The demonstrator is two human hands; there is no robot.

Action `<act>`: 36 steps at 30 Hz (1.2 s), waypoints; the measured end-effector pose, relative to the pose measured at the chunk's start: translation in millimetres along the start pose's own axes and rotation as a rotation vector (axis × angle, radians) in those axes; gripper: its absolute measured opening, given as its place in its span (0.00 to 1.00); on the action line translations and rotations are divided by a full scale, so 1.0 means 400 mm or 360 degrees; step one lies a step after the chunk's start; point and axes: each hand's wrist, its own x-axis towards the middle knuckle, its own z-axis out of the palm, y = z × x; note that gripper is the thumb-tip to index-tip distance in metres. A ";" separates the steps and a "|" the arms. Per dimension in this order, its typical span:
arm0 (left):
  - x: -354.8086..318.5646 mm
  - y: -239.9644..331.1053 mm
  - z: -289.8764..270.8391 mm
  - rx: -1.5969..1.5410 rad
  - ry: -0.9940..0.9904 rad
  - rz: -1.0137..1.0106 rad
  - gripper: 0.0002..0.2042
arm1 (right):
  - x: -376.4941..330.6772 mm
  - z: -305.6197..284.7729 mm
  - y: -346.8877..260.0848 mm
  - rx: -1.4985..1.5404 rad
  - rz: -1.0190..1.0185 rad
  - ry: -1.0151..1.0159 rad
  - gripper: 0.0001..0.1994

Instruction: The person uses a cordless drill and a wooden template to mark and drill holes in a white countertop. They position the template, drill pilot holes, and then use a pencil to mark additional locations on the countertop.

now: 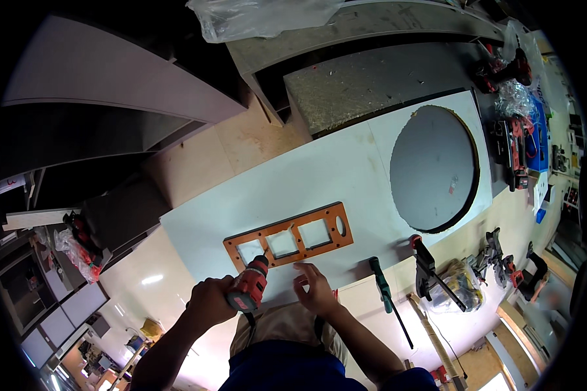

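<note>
My left hand (211, 300) is wrapped round the handle of a red cordless drill (249, 287). The drill's tip points at the near edge of an orange-brown template (292, 229), close to its left square opening. Three square cut-outs, an oval hole and several small dark holes mark this template, which lies flat on a long white panel (261, 179). Just short of the template's near edge, my right hand (316, 290) is held with its fingers apart and slightly bent, nothing in it. Whether the bit touches the template I cannot tell.
A large round hole (430, 168) opens in the panel's right part. Two clamps, one green (381, 287) and one dark with red (426, 267), stand at the panel's near edge. Power tools (516, 153) lie beyond its right end. A person (536, 277) is far right.
</note>
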 end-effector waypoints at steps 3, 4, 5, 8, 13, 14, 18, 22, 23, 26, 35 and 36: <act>-0.002 -0.005 0.001 0.0008 0.0017 0.0042 0.12 | -0.007 -0.007 0.006 0.0031 -0.0017 0.0017 0.20; -0.004 -0.006 0.001 0.0019 0.0035 0.0063 0.12 | -0.012 -0.008 0.008 0.0039 -0.0007 -0.0002 0.19; -0.007 -0.004 0.000 0.0034 0.0011 0.0016 0.12 | -0.020 -0.012 0.010 0.0065 0.0010 -0.0007 0.19; -0.034 0.016 -0.008 0.0120 0.0001 -0.0058 0.14 | -0.046 -0.023 -0.004 0.0092 0.0320 -0.0216 0.18; -0.139 0.126 -0.069 -0.0433 0.0139 -0.0037 0.22 | -0.122 0.009 -0.151 0.0772 0.0092 -0.0763 0.31; -0.146 0.155 -0.079 -0.0549 0.0105 -0.0036 0.23 | -0.136 0.039 -0.197 0.0884 -0.0004 -0.0794 0.36; -0.099 0.271 -0.077 -0.0615 0.0545 0.0617 0.29 | -0.070 0.074 -0.318 0.0979 0.0011 0.0247 0.38; -0.114 0.383 -0.083 -0.0656 0.1261 0.1112 0.25 | 0.118 -0.111 -0.370 0.1279 -0.0361 0.0828 0.27; -0.124 0.389 -0.091 -0.0716 0.1032 0.1148 0.29 | 0.186 -0.178 -0.390 0.1218 -0.0507 0.1057 0.23; -0.124 0.346 -0.104 -0.0426 0.0838 0.1128 0.32 | 0.340 -0.422 -0.469 -0.0303 -0.0852 0.1430 0.27; -0.068 0.062 0.044 -0.0310 0.0962 0.0992 0.19 | 0.752 -0.671 -0.407 -0.2407 -0.0497 0.0308 0.25; -0.075 0.044 0.058 -0.0352 0.0949 0.0927 0.18 | 0.778 -0.680 -0.385 -0.2431 -0.0578 0.0251 0.26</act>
